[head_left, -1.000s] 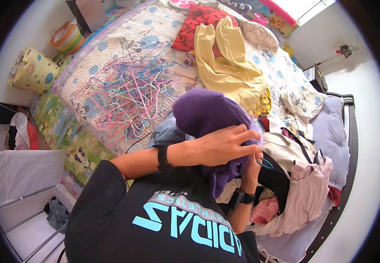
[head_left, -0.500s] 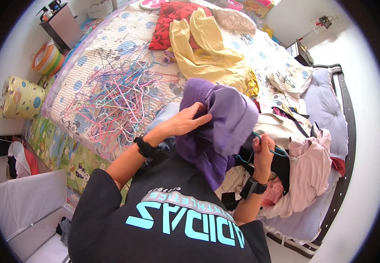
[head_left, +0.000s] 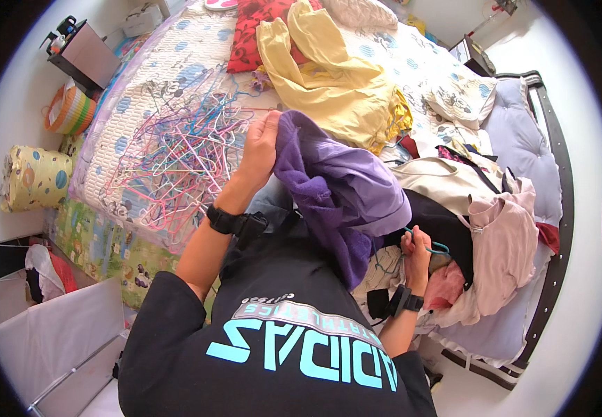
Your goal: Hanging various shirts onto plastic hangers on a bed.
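Note:
A purple garment [head_left: 343,187] with a fuzzy inner side hangs bunched in front of me, above the near side of the bed. My left hand [head_left: 262,142] is closed on its upper left edge. Lower right, my right hand [head_left: 416,251] is closed around a teal clothes hanger [head_left: 441,249], whose hook sticks out past the fingers. Most of the hanger is hidden, and I cannot tell how far it reaches into the garment. Just behind the purple cloth lies a pair of pale yellow trousers [head_left: 336,97].
Left on the bed is a tangled heap of coloured hangers [head_left: 183,153]. A clothes pile with a pink garment [head_left: 506,236] and a black one [head_left: 447,226] lies at right by the padded headboard [head_left: 523,153]. A red cushion [head_left: 245,42] sits farther back.
My left hand has moved from the garment's middle to its upper left edge and pulled it out leftward. My right hand still holds the hanger, slightly lower in view.

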